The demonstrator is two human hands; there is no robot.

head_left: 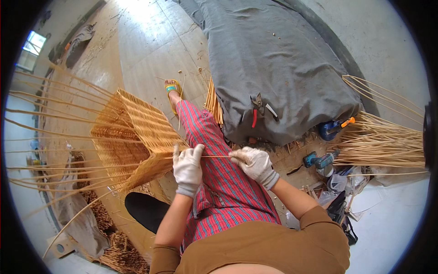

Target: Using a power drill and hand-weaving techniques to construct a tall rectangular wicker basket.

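A half-woven wicker basket (157,123) lies tilted on its side at my left, and long unwoven rods (54,116) fan out from it to the left. My left hand (187,170), in a white glove, is closed at the basket's near right corner, around the thin wicker rod (215,156) that runs out of the weave. The rod stretches level across my striped trousers to my right hand (252,163), also gloved, which pinches it between thumb and fingers. The rod's exact place inside the left hand is hidden.
Ahead, a grey cloth (278,59) covers a large pile, with red-handled pruning shears (257,109) on top. At the right lie a bundle of rods (383,139) and a teal power tool (320,160). Bundled wicker (121,253) sits at the lower left, beside a black seat (146,212).
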